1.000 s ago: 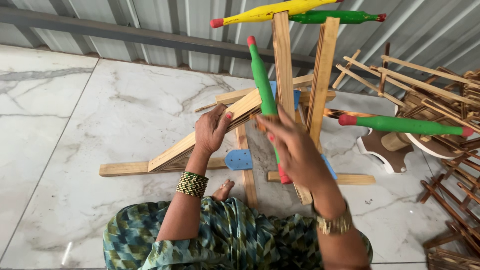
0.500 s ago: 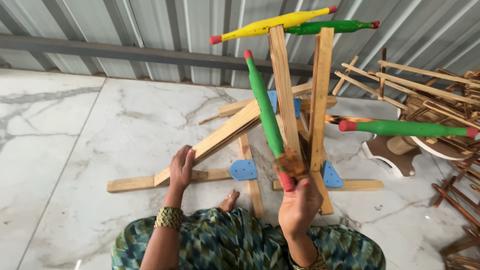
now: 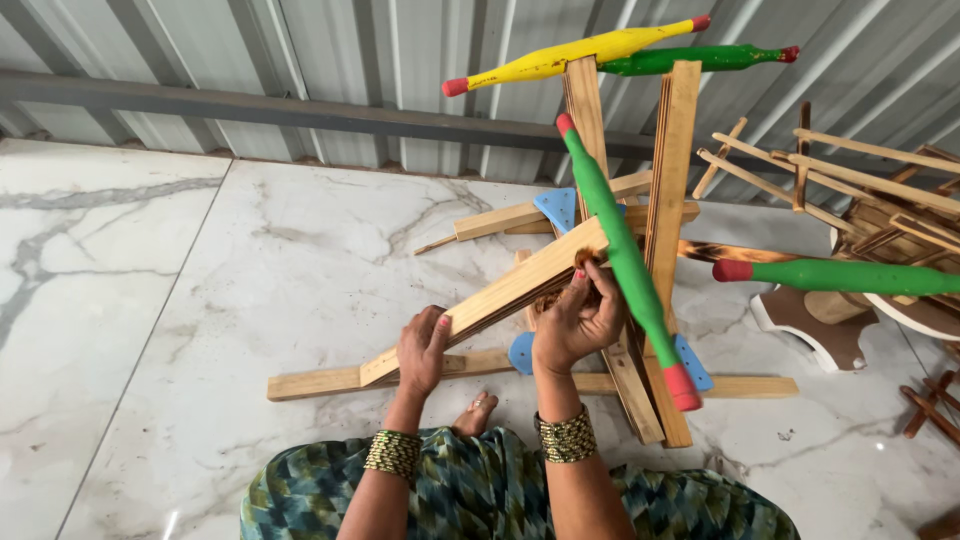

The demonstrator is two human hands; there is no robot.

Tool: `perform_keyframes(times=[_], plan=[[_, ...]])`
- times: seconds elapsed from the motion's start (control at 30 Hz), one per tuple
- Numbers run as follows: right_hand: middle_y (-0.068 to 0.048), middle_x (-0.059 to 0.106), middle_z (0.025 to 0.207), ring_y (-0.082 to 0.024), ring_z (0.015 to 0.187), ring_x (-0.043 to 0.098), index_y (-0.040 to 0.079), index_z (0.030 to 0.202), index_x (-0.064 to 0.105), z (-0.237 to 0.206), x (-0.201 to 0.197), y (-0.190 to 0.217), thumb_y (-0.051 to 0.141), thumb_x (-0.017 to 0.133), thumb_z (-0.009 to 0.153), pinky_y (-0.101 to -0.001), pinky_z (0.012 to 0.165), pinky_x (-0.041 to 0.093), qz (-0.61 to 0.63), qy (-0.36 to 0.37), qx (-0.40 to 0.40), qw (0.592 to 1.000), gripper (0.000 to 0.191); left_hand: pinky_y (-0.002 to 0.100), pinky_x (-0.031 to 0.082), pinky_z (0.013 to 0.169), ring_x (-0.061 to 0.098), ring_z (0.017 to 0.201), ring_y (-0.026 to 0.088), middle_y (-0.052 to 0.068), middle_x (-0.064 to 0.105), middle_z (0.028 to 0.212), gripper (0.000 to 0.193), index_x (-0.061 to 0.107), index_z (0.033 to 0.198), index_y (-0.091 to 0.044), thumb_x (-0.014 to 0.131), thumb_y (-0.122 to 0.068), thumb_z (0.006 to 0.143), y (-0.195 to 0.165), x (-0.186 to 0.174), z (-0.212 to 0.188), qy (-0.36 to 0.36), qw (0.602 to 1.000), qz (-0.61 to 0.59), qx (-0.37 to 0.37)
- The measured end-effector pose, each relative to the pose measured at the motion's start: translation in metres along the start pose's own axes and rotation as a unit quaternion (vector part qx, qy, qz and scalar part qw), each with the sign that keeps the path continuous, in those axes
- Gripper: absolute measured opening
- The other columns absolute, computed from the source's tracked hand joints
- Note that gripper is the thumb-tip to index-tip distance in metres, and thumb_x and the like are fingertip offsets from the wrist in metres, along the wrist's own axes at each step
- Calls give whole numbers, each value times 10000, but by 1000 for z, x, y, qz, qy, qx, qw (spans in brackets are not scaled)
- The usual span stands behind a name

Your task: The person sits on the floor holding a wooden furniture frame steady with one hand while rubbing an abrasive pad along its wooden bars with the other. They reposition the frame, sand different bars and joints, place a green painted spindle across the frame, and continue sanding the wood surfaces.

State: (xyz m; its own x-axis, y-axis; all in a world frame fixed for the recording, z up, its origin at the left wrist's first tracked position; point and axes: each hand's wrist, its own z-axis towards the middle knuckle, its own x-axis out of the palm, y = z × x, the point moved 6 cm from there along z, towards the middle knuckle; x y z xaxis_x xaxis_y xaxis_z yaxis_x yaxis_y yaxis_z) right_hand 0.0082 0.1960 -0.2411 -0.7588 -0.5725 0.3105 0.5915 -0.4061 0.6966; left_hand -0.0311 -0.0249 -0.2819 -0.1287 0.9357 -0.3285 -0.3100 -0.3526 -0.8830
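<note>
A wooden frame toy stands on the marble floor point(image 3: 200, 300): two upright slats point(image 3: 672, 200), flat base bars point(image 3: 320, 382) and blue corner brackets point(image 3: 522, 352). A slanted wooden brace point(image 3: 500, 295) leans from the base up to the uprights. My left hand point(image 3: 422, 350) grips the brace low down. My right hand point(image 3: 580, 315) closes on its upper end, fingertips at the joint beside a green rod with red tips point(image 3: 625, 260). A yellow rod point(image 3: 580, 50) and another green rod point(image 3: 700, 60) sit at the top.
A corrugated metal wall point(image 3: 300, 60) runs along the back. At the right lie a pile of wooden frames point(image 3: 880, 190), a green rod point(image 3: 840, 275) and a brown and white curved piece point(image 3: 810, 325). My toes point(image 3: 478, 412) show under patterned cloth point(image 3: 480, 490).
My right hand has risen from the base of the uprights to the brace's upper end. My left hand has shifted along the brace, which now sits lower against the uprights.
</note>
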Motion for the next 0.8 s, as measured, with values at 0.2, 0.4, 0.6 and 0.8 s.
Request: perform_keyframes(times=[0.2, 0.4, 0.6, 0.8], plan=[[-28, 651, 1018, -216, 965, 626, 112, 1117, 718, -52, 7, 10, -47, 705, 903, -370, 822, 527, -156, 169, -208, 951, 267, 450, 427, 760, 579, 828, 357, 140, 595, 763, 429, 581, 836, -71, 447, -434, 1020, 3, 13, -3, 6, 1000, 18, 9], [-64, 676, 1079, -237, 1007, 647, 83, 1159, 723, -137, 11, -7, -65, 674, 883, -372, 838, 574, -126, 352, -176, 911, 318, 436, 471, 884, 614, 994, 344, 136, 657, 1046, 262, 631, 1137, -90, 477, -271, 1029, 5, 13, -11, 0, 998, -47, 41], [-79, 681, 1137, -153, 963, 705, 17, 1184, 616, -82, -8, -38, 51, 641, 1017, -309, 822, 605, 107, 200, 213, 950, 173, 433, 543, 999, 594, 1254, 391, 201, 449, 1543, 561, 560, 1393, -73, 612, 19, 842, -48, 16, -55, -51, 978, -20, 201], [-140, 613, 1322, -179, 1217, 619, 40, 1380, 500, -53, -13, 4, 158, 584, 1011, -346, 1032, 528, 254, 254, 361, 861, 397, 416, 583, 917, 664, 1145, 321, 123, 636, 1360, 433, 676, 1287, -86, 650, 33, 872, -82, 40, -41, -87, 930, 67, 350]])
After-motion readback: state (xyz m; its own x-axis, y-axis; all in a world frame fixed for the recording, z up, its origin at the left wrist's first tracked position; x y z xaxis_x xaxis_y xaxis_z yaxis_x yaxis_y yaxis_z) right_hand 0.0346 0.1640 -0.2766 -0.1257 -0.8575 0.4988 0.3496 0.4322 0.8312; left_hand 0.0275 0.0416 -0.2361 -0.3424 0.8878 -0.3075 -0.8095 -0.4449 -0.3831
